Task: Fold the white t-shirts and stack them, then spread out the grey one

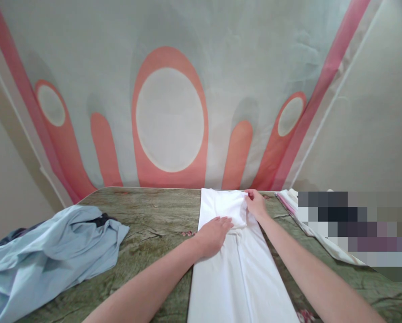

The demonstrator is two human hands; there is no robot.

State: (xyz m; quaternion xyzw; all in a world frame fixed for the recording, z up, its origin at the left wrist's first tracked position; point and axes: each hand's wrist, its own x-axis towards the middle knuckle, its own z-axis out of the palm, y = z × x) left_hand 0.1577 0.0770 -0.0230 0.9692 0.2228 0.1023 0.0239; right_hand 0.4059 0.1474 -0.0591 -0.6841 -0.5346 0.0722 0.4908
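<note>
A long white garment lies lengthwise on the table, running from the near edge to the far edge. Its far end looks doubled over, and a seam or fold runs down its middle; the exact kind of garment is unclear. My left hand rests flat on the cloth, fingers stretched out toward the right. At the far right edge of the fabric, my right hand pinches the cloth between thumb and fingers.
The table has a wood-patterned cover. A crumpled light blue garment with dark cloth beneath it lies at left. More white fabric sits at right, partly behind a blurred patch. A grey and red printed backdrop stands behind the table.
</note>
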